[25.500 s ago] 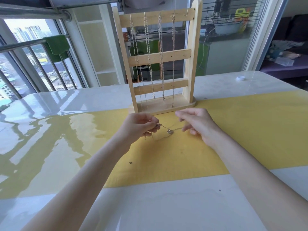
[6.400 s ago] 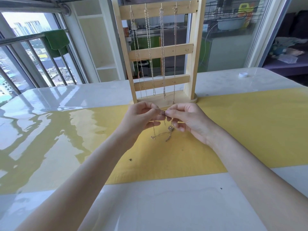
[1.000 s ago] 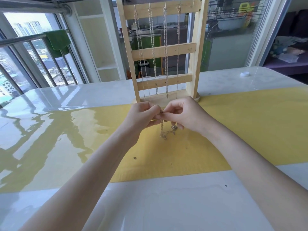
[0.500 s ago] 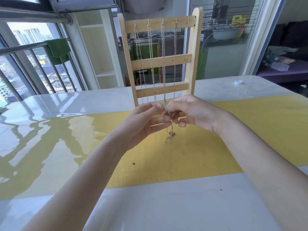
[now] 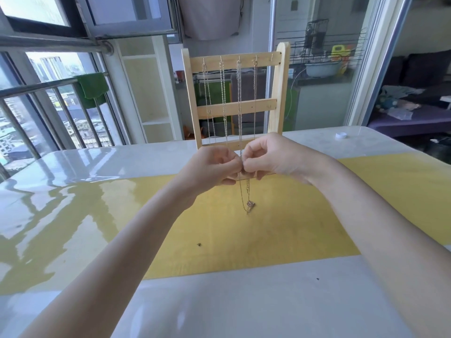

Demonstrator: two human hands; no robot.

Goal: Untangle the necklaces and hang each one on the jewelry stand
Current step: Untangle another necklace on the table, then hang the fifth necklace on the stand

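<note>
A wooden jewelry stand [image 5: 277, 93] stands upright at the back of the yellow mat [image 5: 280, 228]. Several thin chains [image 5: 222, 98] hang from hooks on its top bar. In front of the stand's base, my left hand [image 5: 212, 167] and my right hand [image 5: 271, 157] meet fingertip to fingertip and pinch the top of a thin necklace [image 5: 244, 196]. The necklace hangs down in a narrow loop, and a small pendant [image 5: 250, 204] dangles at the bottom just above the mat. My hands hide the stand's base.
The glossy white table [image 5: 219, 301] carries the yellow mat across its middle. A small white cap [image 5: 341, 135] lies at the far right of the table. Dark specks [image 5: 199, 244] lie on the mat. Railings and windows stand behind on the left.
Both hands have lifted the necklace higher, so it hangs straight down with the pendant off the mat. The view has tilted up and shows more of the stand.
</note>
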